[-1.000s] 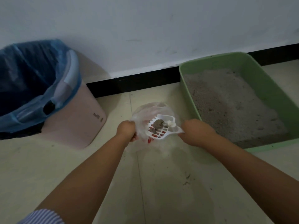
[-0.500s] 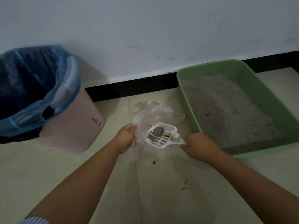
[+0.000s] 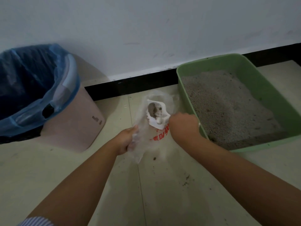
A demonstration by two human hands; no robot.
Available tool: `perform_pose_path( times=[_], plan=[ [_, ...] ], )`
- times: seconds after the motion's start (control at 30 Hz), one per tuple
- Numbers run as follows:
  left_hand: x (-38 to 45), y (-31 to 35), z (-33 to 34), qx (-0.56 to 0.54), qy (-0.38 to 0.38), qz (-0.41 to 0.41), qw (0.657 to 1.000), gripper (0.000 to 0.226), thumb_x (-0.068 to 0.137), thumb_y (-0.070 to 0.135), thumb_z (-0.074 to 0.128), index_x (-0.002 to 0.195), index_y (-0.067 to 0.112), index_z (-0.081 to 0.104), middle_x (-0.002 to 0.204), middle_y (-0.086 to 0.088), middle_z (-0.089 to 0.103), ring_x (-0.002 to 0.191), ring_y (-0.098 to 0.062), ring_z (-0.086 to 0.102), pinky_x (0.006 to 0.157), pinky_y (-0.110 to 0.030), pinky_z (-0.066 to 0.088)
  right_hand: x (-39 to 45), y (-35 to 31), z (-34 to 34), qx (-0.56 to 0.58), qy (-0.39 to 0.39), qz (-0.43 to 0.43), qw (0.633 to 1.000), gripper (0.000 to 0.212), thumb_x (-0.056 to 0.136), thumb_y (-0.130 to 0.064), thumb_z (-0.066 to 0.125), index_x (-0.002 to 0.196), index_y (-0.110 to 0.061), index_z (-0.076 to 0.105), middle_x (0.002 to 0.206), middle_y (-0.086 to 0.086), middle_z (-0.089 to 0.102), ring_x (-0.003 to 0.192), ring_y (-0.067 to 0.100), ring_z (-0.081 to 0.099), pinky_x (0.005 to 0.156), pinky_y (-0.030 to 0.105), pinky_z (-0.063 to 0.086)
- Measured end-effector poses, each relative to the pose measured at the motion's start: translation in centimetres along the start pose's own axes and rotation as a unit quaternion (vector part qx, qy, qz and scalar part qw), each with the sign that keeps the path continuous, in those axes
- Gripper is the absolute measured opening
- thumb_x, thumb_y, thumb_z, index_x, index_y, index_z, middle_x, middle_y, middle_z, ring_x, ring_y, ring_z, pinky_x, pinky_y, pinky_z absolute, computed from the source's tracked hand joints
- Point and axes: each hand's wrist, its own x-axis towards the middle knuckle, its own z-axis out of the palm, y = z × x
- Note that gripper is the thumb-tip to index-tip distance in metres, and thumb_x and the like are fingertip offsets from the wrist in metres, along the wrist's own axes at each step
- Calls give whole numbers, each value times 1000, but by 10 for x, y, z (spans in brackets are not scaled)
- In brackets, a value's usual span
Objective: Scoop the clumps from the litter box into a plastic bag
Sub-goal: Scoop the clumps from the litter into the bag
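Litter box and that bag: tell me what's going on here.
A person is cleaning the litter box. The left hand holds a clear plastic bag open on the floor, while the right hand tips a white scoop with a grey clump into its mouth. The clump is still on the scoop. A crumb lies on the floor by the bag; a lined bin stands to the left.

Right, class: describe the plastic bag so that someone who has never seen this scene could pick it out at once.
Start at the green litter box by the wall on the right and look to the floor beside it, towards the pink bin. There the left hand grips the plastic bag, with the white scoop tipped into it. It alone is thin, clear and printed in red.
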Motion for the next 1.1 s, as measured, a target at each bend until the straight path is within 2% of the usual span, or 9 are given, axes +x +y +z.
perform_pose_path(
  times=[0.1,0.23,0.37,0.5,0.73,0.83,0.93,1.0,1.1],
  plan=[
    [12,-4,1,111,134,41,984,33,100,35,36,111,12,56,87,-10,57,72,-23,52,59,-25,42,3,-5,-7,-54,21,-29,998,22,92,-10,45,109,-10,59,107,6,61,97,23,58,84,34,38],
    [16,-5,0,273,209,121,931,35,100,24,35,97,0,60,89,-17,56,81,-28,53,69,-35,45,2,6,-6,-72,68,-45,994,19,91,-11,46,105,-9,59,101,6,64,92,24,60,88,34,37],
    [15,-1,2,317,243,182,898,26,97,21,41,78,5,48,75,-9,49,74,-22,47,56,-28,32,-4,17,-10,-39,127,6,991,24,47,-17,85,59,-11,65,52,4,62,44,20,60,56,24,45],
    [13,5,5,325,286,237,870,32,97,18,43,66,13,36,61,1,38,62,-19,39,46,-22,25,-4,37,-8,157,-44,36,986,24,84,-10,52,103,-13,65,97,9,65,87,26,64,68,29,46],
    [9,24,5,303,344,295,838,18,97,17,43,94,5,56,84,-16,57,78,-29,54,61,-31,39,-11,69,-14,357,-17,89,930,10,84,-10,55,78,-8,63,72,11,55,67,22,52,61,27,38],
    [6,15,6,450,378,349,730,27,86,9,58,112,2,59,107,-21,56,101,-34,49,86,-37,36,-17,85,-8,451,23,133,882,14,83,-8,55,82,-1,66,68,15,53,52,20,46,55,27,39],
    [5,-8,25,544,270,557,567,18,71,7,57,87,5,65,86,-18,61,81,-29,50,71,-36,37,-19,93,9,445,36,171,878,14,83,-12,54,79,-3,63,59,11,48,58,21,47,58,29,38],
    [2,-29,44,597,126,607,510,10,68,6,55,69,3,64,67,-15,61,59,-28,56,53,-29,42,-21,95,17,428,35,180,885,12,84,-13,52,74,-7,56,58,9,44,61,21,46,60,28,35],
    [-8,-61,68,760,6,373,531,23,79,3,56,100,3,63,96,-15,61,83,-28,61,65,-30,49,-26,96,26,399,35,176,899,24,85,-12,53,62,-8,48,55,7,40,56,21,40,54,26,30]
  ],
)
